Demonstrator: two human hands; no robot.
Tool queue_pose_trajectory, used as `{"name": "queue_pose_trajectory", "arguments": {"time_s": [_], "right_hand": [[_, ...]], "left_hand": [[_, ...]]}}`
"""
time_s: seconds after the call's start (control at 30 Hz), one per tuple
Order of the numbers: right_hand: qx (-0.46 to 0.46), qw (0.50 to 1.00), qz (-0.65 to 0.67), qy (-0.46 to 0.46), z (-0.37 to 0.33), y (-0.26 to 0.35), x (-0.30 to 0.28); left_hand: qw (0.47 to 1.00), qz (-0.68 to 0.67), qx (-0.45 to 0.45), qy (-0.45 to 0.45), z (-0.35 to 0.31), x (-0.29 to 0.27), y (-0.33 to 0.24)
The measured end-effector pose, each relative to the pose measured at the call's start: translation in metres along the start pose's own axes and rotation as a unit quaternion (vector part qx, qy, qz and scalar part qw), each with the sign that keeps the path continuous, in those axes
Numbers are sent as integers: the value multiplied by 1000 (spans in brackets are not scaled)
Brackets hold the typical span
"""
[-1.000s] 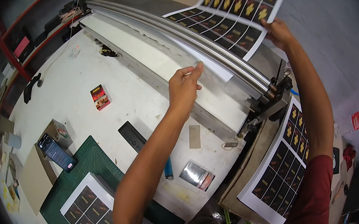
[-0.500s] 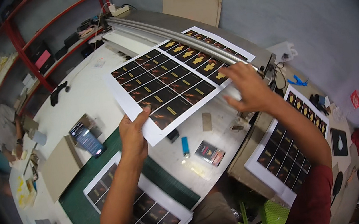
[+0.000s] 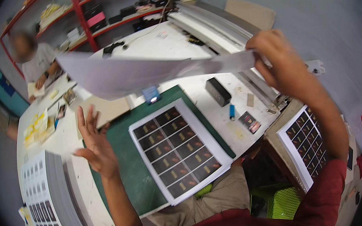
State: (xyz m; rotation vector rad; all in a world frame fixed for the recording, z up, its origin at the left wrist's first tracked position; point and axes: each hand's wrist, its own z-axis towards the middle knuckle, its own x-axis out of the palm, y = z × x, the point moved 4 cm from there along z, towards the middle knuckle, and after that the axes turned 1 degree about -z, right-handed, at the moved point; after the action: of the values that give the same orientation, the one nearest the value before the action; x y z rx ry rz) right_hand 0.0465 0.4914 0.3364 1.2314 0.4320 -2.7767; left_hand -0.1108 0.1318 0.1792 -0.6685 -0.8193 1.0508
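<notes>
In my right hand (image 3: pixel 274 58), the fingers pinch the edge of a large printed sheet (image 3: pixel 126 72). Its pale back faces me, bowed and blurred as it hangs in the air over the table. My left hand (image 3: pixel 96 143) is off the sheet, raised above the green cutting mat (image 3: pixel 126 165) with its fingers spread. Between my arms lies a stack of printed sheets (image 3: pixel 174 150) with dark card designs in a grid, partly on the mat. Close to my right forearm is another stack of similar sheets (image 3: pixel 304 140).
A long machine with a metal bar (image 3: pixel 220 24) runs along the table's far right. A black box (image 3: pixel 218 91), a blue lighter (image 3: pixel 232 112) and a small dark pack (image 3: pixel 249 122) lie nearby. A tall paper stack (image 3: pixel 53 198) stands at left. Another person (image 3: pixel 41 62) works at far left.
The sheet has come away from the machine's bar and swung up, its printed face turned from me. My left hand has let go of it; my right hand has taken hold. My view has shifted left.
</notes>
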Motion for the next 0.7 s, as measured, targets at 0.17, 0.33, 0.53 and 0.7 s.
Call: {"name": "queue_pose_trajectory", "arguments": {"time_s": [0.17,0.33,0.53,0.7], "right_hand": [[-50,975,157,152,82,35,-31],[-29,922,283,263,141,55,50],[-56,876,256,405,109,120,282],[-38,833,231,501,58,175,362]], "left_hand": [[978,208,15,-10,-25,-58,-37],[981,179,-74,-26,-65,-117,-54],[937,213,-262,-87,-134,-181,-16],[883,306,-346,-88,-169,-207,22]]}}
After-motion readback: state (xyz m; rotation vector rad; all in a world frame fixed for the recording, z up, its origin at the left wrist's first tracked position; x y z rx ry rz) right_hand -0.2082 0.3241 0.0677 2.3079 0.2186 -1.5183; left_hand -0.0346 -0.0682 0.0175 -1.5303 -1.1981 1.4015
